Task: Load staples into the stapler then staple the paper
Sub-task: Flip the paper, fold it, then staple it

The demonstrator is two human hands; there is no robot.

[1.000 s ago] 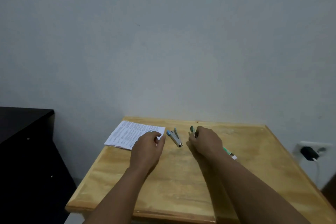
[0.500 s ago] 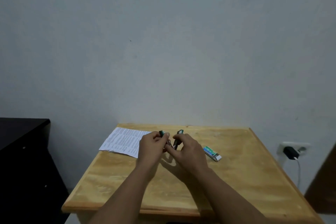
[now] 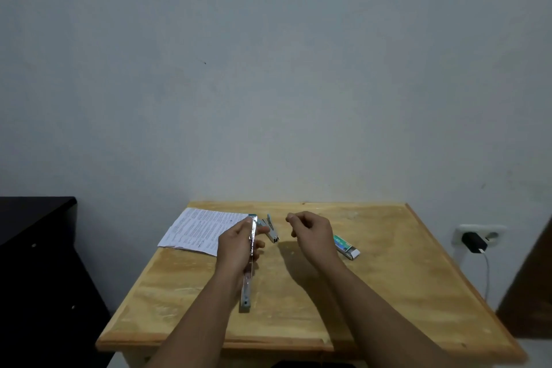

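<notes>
With the left hand (image 3: 239, 245) gripping the opened stapler (image 3: 250, 260) and the right hand (image 3: 310, 231) loosely curled and empty, the staple box (image 3: 346, 245) just right of that hand may scatter staples if snatched.

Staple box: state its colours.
Staple box: green with a white end, seen in the head view.

1. The left hand (image 3: 239, 243) covers the middle of the long silver metal stapler (image 3: 250, 266); how its grip closes round the metal cannot be made out.
2. The print on the white printed paper sheet (image 3: 198, 230) is too small to read, and its near right corner lies behind that hand.
3. The right hand (image 3: 312, 231) hides the far end of the small green-and-white staple box (image 3: 346, 246).
4. Whether the curled right fingertips (image 3: 291, 219) pinch anything is too small to tell.
5. The light wooden tabletop (image 3: 388, 278) is cut off by the bottom edge.
</notes>
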